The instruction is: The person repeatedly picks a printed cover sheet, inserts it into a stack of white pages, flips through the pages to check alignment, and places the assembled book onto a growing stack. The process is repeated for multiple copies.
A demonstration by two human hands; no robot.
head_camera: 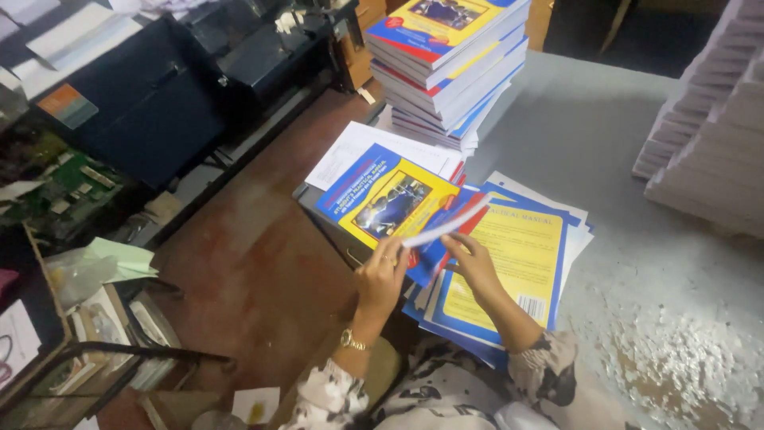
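- Book cover sheet (446,224), blue, yellow and red, is held bent at the near edge of the grey desk (605,159).
- Left hand (383,275) pinches its lower edge.
- Right hand (471,259) grips its folded flap.
- Flat cover sheets (517,263) lie beneath.
- Tall stack of books (446,64) stands just behind.
- White paper stacks (708,135) sit at the right.

I see a rectangular label (68,105), orange and pale blue-grey, stuck on the dark machine (151,103) at upper left. A white barcode patch (531,306) with black bars sits at the lower corner of the yellow, blue-bordered cover sheet (509,263) on the desk (605,159). No screens are in view.
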